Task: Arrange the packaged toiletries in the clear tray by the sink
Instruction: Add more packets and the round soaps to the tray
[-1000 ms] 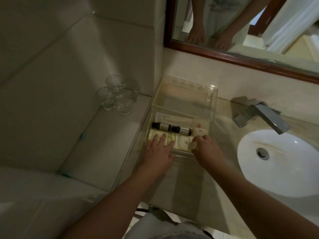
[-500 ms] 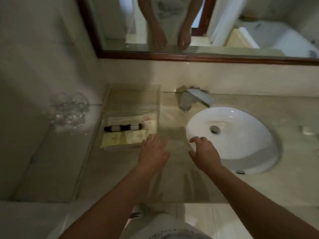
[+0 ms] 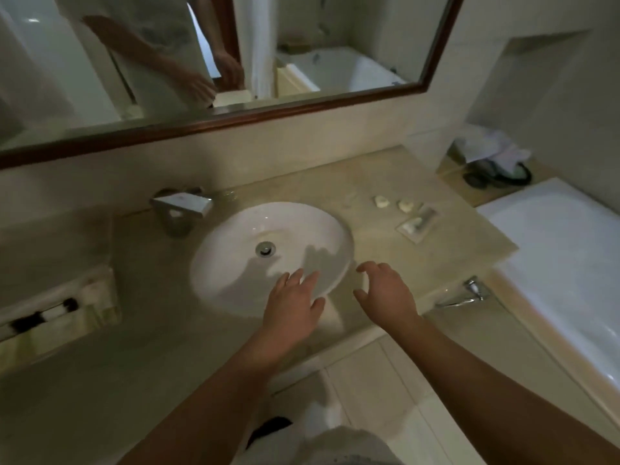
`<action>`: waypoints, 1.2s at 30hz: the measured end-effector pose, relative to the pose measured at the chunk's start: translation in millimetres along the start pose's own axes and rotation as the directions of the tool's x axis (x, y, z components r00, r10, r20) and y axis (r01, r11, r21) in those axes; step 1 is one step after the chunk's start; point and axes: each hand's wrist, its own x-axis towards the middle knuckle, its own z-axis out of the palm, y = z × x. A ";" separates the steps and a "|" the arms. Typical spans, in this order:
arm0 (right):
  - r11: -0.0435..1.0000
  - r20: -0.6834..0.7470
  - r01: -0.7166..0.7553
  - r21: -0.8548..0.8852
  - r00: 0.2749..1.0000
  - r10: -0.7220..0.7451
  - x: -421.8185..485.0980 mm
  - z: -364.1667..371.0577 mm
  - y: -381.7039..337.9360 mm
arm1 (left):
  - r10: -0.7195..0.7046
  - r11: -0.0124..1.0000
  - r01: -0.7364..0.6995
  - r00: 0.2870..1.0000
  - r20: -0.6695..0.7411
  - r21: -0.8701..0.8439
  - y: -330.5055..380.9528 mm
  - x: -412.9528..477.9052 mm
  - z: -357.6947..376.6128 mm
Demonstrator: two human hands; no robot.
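The clear tray [image 3: 100, 290] sits blurred at the far left edge of the counter, with dark-capped small bottles [image 3: 37, 317] and pale packets inside. Right of the sink lie two small white packaged items [image 3: 381, 201] [image 3: 406, 206] and a flat clear-wrapped packet [image 3: 418, 221]. My left hand [image 3: 293, 305] hovers over the sink's front rim, fingers spread, holding nothing. My right hand [image 3: 385, 295] hovers over the counter just right of the sink, fingers curled apart and empty.
A white round sink [image 3: 268, 256] fills the counter's middle, with a chrome faucet [image 3: 183, 204] behind it. A wood-framed mirror [image 3: 214, 125] runs along the wall. A white bathtub [image 3: 563, 263] lies to the right, a bin [image 3: 496, 169] beyond it.
The view has swung right from the tray to the sink. Both hands have left the tray and moved right, across the sink toward the right side of the counter.
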 end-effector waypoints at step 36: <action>0.998 0.161 -0.020 0.067 0.987 0.009 317.6 -54.0 202.7 | -0.134 0.987 0.137 0.990 0.046 -0.083 153.7 377.2 61.5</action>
